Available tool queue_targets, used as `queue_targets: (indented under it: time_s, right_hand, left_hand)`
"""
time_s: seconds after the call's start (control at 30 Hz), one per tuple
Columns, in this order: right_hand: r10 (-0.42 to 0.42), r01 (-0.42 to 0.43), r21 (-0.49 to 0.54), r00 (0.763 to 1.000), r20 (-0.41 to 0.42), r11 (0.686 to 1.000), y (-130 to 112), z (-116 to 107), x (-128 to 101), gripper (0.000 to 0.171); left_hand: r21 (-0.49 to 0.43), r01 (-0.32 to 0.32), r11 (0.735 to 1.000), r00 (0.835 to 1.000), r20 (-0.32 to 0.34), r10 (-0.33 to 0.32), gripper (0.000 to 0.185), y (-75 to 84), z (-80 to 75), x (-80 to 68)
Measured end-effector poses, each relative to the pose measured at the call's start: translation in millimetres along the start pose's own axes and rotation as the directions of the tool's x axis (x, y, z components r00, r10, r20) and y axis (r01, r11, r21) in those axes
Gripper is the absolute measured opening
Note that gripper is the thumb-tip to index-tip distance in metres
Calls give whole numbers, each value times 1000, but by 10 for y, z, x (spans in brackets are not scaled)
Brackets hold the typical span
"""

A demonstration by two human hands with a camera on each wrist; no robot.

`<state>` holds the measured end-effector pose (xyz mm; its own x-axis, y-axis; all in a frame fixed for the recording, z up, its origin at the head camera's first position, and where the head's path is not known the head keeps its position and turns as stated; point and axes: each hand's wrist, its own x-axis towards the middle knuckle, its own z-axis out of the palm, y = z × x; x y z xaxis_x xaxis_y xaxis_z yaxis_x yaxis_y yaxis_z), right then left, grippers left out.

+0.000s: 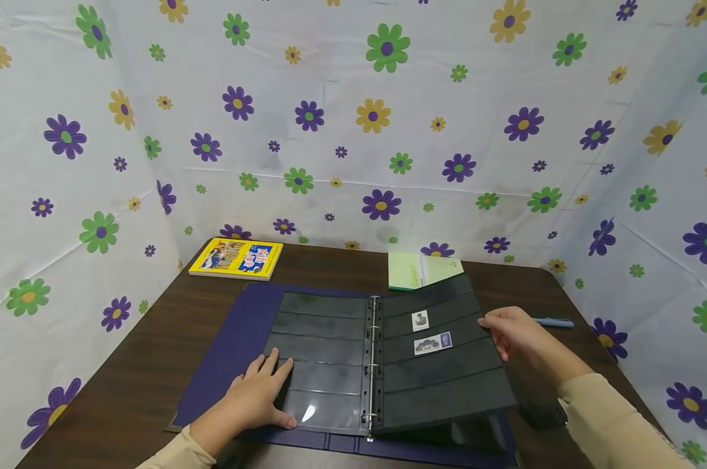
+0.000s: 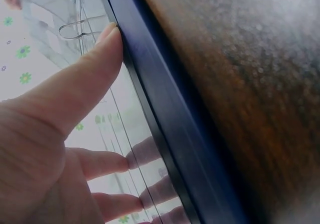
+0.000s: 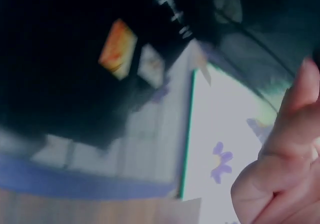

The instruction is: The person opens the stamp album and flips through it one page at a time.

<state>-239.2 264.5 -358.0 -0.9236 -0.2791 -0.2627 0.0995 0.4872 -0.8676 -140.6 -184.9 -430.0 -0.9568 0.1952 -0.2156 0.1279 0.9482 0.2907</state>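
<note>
Pressing flat left hand [image 1: 260, 391] at seven o'clock to steady the binder [image 1: 213, 365], right hand [image 1: 514, 332] gripping the lifted page [image 1: 441, 378] at three o'clock.

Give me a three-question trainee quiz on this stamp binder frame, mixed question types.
1. True or false: the left hand lies flat on the binder's left page.
2. How many stamps show on the lifted right page?
3. Multiple choice: what lies at the table's far left? A) yellow book B) pen C) green booklet

Key:
1. True; its fingers are straight on the page.
2. Two.
3. A, the yellow book. The pen lies behind the right hand, which holds the lifted page's edge; the green booklet lies behind the binder.
</note>
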Motion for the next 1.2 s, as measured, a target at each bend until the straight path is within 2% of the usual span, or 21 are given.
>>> queue_targets:
  time_s: [0.17, 0.37, 0.47, 0.6, 0.67, 0.8, 0.9, 0.97, 1.0, 1.07, 1.2]
  right_hand:
    - [-65, 65, -2, 997, -33, 998, -346, 51, -1, 36]
    - [-192, 192, -79, 981, 5, 978, -721, 147, 26, 36]
    - [-222, 222, -138, 975, 17, 965, -911, 222, 50, 37]
    - [-261, 265, -142, 964, 48, 954, -1140, 343, 80, 37]
    - [-290, 297, -130, 954, 69, 946, -1240, 410, 103, 35]
    - [-315, 325, -143, 945, 84, 935, -1428, 554, 150, 34]
    - [-318, 329, -169, 944, 90, 929, -1547, 678, 213, 32]
    - [-318, 332, -179, 943, 102, 926, -1614, 767, 261, 31]
    - [-315, 329, -183, 943, 105, 926, -1645, 814, 284, 30]
    - [-307, 324, -180, 945, 113, 929, -1702, 906, 331, 29]
    - [-312, 330, -182, 943, 118, 926, -1793, 1060, 401, 28]
  left_hand:
    - [-2, 0, 1000, 1000, 9, 0, 109, 0, 2, 7]
    - [-32, -2, 999, 999, 39, 4, 102, -5, -41, 36]
    - [-80, -6, 997, 999, 32, 8, 88, -1, -147, 73]
    - [-214, -26, 976, 999, -28, 20, 69, 89, -439, 142]
    - [-299, -60, 952, 996, -78, 38, 57, 185, -620, 176]
    - [-457, -139, 879, 986, -147, 79, 38, 490, -950, 202]
    - [-534, -210, 819, 976, -166, 143, 45, 782, -1129, 191]
    - [-558, -245, 793, 969, -158, 188, 54, 975, -1202, 177]
    - [-561, -256, 787, 967, -149, 209, 58, 1066, -1226, 170]
    - [-546, -267, 794, 963, -125, 238, 65, 1227, -1250, 159]
    - [-468, -278, 839, 960, -116, 254, 61, 1411, -1242, 150]
